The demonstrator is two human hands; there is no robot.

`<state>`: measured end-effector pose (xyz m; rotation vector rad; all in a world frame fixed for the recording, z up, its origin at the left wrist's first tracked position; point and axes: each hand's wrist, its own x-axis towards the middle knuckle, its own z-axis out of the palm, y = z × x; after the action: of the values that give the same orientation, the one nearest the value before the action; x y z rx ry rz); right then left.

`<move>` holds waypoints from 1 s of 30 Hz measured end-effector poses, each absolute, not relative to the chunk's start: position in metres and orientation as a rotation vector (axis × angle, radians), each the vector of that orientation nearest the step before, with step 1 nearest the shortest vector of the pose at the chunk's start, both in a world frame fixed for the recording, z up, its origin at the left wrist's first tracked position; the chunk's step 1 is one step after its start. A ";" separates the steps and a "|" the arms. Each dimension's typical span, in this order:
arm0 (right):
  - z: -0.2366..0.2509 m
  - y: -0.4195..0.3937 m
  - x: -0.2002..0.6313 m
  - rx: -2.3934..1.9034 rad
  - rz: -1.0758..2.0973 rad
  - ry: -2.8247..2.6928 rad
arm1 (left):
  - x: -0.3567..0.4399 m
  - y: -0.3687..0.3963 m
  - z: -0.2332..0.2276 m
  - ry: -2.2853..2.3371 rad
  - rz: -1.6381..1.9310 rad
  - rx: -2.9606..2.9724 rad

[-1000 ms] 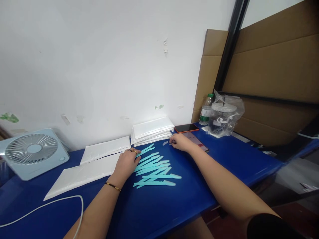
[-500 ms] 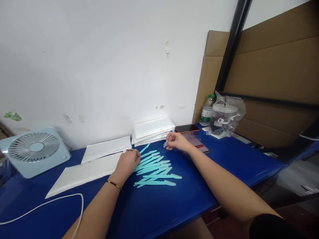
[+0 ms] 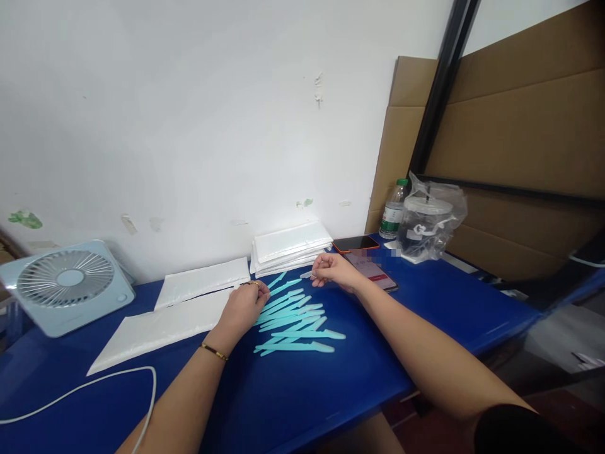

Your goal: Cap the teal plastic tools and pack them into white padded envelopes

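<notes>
Several turquoise eyebrow razors (image 3: 302,345) lie in an overlapping, fanned heap on the blue table. At the heap's left edge my left hand (image 3: 248,306) is closed, its fingertips pinching the handle end of one razor (image 3: 284,286) that points right. My right hand (image 3: 329,271) is closed in a pinch on a small translucent cap (image 3: 306,275), beside that razor's tip. Whether the cap touches the tip I cannot tell. Another razor (image 3: 278,279) lies just behind, near the stack of white packets.
White padded packets (image 3: 161,328) lie at left, with a stack of them (image 3: 293,243) by the wall. Phones (image 3: 357,244), a bottle (image 3: 393,211) and a bagged cup (image 3: 425,227) stand at right. A fan (image 3: 70,284) and a white cable (image 3: 94,382) are at left.
The razor in my left hand now shows, stretching toward the right hand. The cap in my right hand has turned and shifted slightly left, closer to the razor's tip.
</notes>
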<state>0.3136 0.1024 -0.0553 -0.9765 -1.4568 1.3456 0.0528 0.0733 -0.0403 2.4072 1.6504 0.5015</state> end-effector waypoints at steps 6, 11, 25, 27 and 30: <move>-0.058 0.099 0.305 -0.957 1.395 -1.480 | 0.054 0.074 -0.042 1.603 0.542 2.405; -0.060 0.099 0.301 -0.924 1.416 -1.605 | 0.056 0.073 -0.041 1.543 0.517 2.392; -0.069 0.125 0.327 -1.314 0.164 -2.233 | 0.056 0.073 -0.050 1.611 0.338 2.638; -0.067 0.123 0.323 -1.303 0.183 -2.241 | 0.057 0.074 -0.050 1.512 0.347 2.661; -0.063 0.119 0.318 -1.270 0.192 -2.253 | 0.057 0.075 -0.050 1.361 0.359 2.683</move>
<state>0.3182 0.1191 -0.0634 -1.2696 -2.2533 0.1921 0.0572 0.0755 -0.0499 2.6828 1.3610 0.3594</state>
